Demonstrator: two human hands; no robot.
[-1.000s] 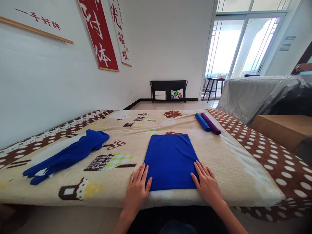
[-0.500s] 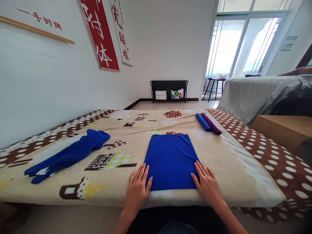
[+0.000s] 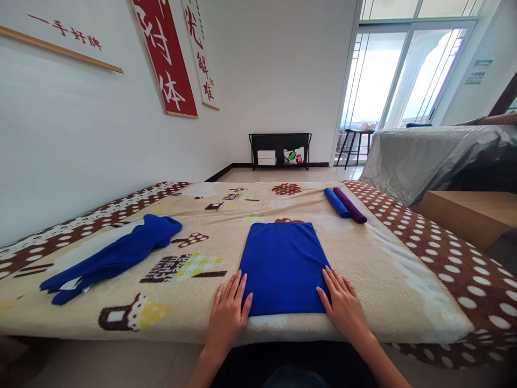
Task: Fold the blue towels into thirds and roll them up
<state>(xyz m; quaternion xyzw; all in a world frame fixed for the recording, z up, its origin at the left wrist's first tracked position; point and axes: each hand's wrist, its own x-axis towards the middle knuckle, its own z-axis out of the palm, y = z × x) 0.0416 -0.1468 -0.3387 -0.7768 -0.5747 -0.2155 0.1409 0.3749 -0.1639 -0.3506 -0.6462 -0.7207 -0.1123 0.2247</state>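
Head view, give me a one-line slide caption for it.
Left hand and right hand rest at the side edges of a flat blue cloth on a cartoon-print blanket.

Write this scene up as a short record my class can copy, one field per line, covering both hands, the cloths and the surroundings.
Left hand: left hand flat, at the left edge of the blue rectangle of cloth
Right hand: right hand flat, at its right edge
Loose item: crumpled blue cloth, white tag showing, far to the left
Rolls: blue roll and purple roll, side by side, beyond the rectangle to the right
Surface: patterned blanket
Background: black rack; another person's arm, partly visible
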